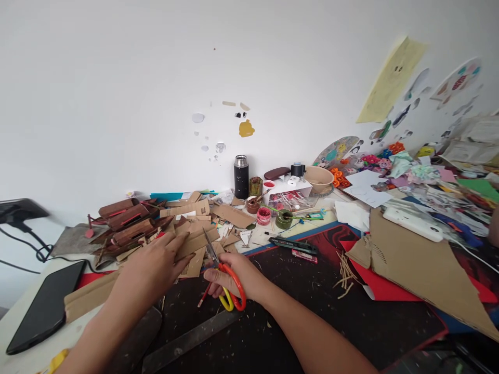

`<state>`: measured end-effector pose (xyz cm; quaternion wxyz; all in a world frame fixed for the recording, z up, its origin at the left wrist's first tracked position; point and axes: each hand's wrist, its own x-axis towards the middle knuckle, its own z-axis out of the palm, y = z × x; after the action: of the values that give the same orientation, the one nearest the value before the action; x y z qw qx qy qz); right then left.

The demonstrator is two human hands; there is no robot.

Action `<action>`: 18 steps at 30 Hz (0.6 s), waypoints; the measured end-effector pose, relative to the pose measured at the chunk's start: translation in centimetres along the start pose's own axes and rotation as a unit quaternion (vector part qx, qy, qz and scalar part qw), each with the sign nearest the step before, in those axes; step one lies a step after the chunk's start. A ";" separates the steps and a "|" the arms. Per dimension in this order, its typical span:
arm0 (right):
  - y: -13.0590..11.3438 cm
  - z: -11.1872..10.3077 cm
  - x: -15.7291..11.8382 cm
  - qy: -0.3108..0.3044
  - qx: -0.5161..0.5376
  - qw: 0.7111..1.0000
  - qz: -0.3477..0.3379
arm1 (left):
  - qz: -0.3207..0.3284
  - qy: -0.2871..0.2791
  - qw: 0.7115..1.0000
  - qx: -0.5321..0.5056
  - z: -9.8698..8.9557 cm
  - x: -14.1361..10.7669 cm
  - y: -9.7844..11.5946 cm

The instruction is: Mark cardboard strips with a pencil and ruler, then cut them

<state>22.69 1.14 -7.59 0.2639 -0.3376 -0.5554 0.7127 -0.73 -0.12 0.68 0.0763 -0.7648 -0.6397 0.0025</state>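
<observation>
My right hand grips a pair of scissors with one red and one yellow handle. Their blades point up and away, over the edge of a heap of cardboard scraps. To the left, my left hand rests on the near side of that heap with its fingers stretched out, touching the brown pieces. Whether any piece is pinched under its fingers is hidden. A red pencil lies on the dark mat just left of my right hand, and a metal ruler lies below both hands.
Brown boat-like models stand at back left, near a black phone. Behind are a black flask and paint pots. A utility knife lies mid-mat. Large cardboard and craft clutter fill the right side.
</observation>
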 end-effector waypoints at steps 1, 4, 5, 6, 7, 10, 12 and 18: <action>0.0 0.1 0.1 0.001 0.004 1.000 0.010 | -0.003 0.000 1.000 -0.002 0.0 0.0 -0.1; 0.0 0.3 0.2 0.009 -0.004 1.000 0.024 | 0.000 -0.002 1.000 -0.014 -0.2 0.0 -0.1; 0.0 0.3 0.2 0.013 -0.009 1.000 0.022 | -0.002 -0.001 1.000 -0.019 -0.3 0.0 0.0; 0.0 0.4 0.2 0.016 -0.012 1.000 0.020 | -0.006 0.003 1.000 -0.024 -0.3 -0.1 0.1; 0.0 0.4 0.1 0.020 -0.012 1.000 0.019 | -0.010 0.007 1.000 -0.028 -0.3 -0.1 0.2; 0.1 0.6 0.2 0.039 -0.015 0.999 0.015 | -0.019 0.017 0.999 -0.032 0.0 -0.2 0.4; 0.4 0.7 0.3 0.053 -0.019 0.998 0.011 | -0.019 0.017 0.999 -0.031 0.2 -0.1 0.5; 0.8 0.9 0.5 0.077 -0.038 0.996 -0.009 | -0.020 -0.004 0.999 -0.036 0.8 0.3 0.8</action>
<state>21.65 0.72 -8.33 0.2989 -0.3963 -0.5633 0.6606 0.05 0.14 -0.14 0.0467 -0.7543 -0.6546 -0.0188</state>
